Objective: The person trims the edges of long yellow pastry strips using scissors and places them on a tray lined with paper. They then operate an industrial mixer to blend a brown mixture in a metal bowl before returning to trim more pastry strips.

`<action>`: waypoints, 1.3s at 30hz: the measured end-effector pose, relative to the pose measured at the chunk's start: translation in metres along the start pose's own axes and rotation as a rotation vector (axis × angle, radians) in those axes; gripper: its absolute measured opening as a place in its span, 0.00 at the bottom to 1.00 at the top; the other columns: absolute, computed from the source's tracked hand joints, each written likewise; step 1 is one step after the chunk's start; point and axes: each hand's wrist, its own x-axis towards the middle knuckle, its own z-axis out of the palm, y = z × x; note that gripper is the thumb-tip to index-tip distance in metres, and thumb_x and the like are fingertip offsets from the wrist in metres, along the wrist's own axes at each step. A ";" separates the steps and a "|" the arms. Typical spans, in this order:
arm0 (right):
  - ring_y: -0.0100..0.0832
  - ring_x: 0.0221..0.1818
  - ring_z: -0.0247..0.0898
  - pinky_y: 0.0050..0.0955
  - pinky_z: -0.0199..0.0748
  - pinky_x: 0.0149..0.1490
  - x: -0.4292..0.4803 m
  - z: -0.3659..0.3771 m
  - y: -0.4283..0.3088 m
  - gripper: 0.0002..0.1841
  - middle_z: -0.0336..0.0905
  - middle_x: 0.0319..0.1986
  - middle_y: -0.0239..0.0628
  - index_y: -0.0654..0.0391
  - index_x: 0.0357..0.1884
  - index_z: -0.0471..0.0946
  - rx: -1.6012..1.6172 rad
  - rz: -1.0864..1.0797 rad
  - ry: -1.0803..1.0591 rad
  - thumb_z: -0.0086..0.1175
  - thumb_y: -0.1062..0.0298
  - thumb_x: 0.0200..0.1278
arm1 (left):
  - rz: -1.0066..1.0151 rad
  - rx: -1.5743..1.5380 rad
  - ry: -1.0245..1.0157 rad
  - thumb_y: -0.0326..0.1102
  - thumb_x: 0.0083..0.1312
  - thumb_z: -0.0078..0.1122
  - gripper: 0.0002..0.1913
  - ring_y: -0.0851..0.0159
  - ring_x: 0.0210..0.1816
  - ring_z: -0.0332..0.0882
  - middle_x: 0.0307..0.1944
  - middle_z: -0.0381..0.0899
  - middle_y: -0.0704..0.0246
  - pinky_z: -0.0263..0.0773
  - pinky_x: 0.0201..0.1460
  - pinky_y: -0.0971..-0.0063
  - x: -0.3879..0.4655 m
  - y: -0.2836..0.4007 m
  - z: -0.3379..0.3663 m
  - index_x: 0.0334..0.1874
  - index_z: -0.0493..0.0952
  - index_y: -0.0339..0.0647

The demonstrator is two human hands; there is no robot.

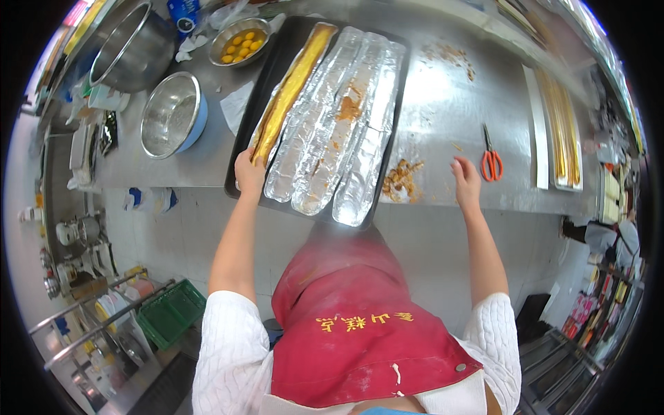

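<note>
A dark baking tray (402,104) lies slanted on the steel worktable, its near end over the table's edge. In it are several long foil molds (358,192), mostly bare inside with brown crumbs in places. At its left side lies one long golden-yellow baked strip (290,96) in foil. My left hand (250,171) is at the near end of that strip, fingers touching it. My right hand (465,181) hovers by the table's front edge, fingers slightly bent, holding nothing. Orange-handled scissors (490,155) lie just right of it, blades pointing away.
Left of the tray are a metal bowl of egg yolks (243,44), a steel bowl (174,115) and a large steel mixing bowl (136,49). Brown scraps (402,179) lie between tray and right hand. A container of long golden strips (563,129) is at the right.
</note>
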 end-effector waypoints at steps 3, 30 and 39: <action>0.29 0.42 0.76 0.26 0.71 0.50 0.034 0.080 -0.073 0.13 0.81 0.39 0.39 0.61 0.48 0.78 -0.047 -0.153 -0.220 0.51 0.64 0.69 | 0.000 0.131 -0.107 0.31 0.51 0.69 0.21 0.47 0.47 0.76 0.43 0.78 0.53 0.70 0.53 0.61 0.000 0.010 -0.004 0.47 0.76 0.33; 0.39 0.59 0.64 0.37 0.63 0.61 0.100 0.407 -0.167 0.30 0.72 0.51 0.35 0.55 0.51 0.74 -0.587 -1.211 -1.097 0.71 0.59 0.41 | -0.131 0.274 -0.050 0.37 0.46 0.72 0.31 0.54 0.55 0.70 0.52 0.74 0.61 0.68 0.56 0.60 0.004 0.013 0.003 0.55 0.74 0.37; 0.39 0.55 0.66 0.38 0.64 0.58 0.104 0.421 -0.173 0.37 0.72 0.45 0.36 0.53 0.50 0.73 -0.684 -1.269 -1.224 0.75 0.55 0.32 | -0.295 0.363 -0.219 0.40 0.45 0.75 0.31 0.55 0.55 0.69 0.48 0.72 0.64 0.66 0.55 0.57 0.017 0.028 -0.002 0.51 0.70 0.43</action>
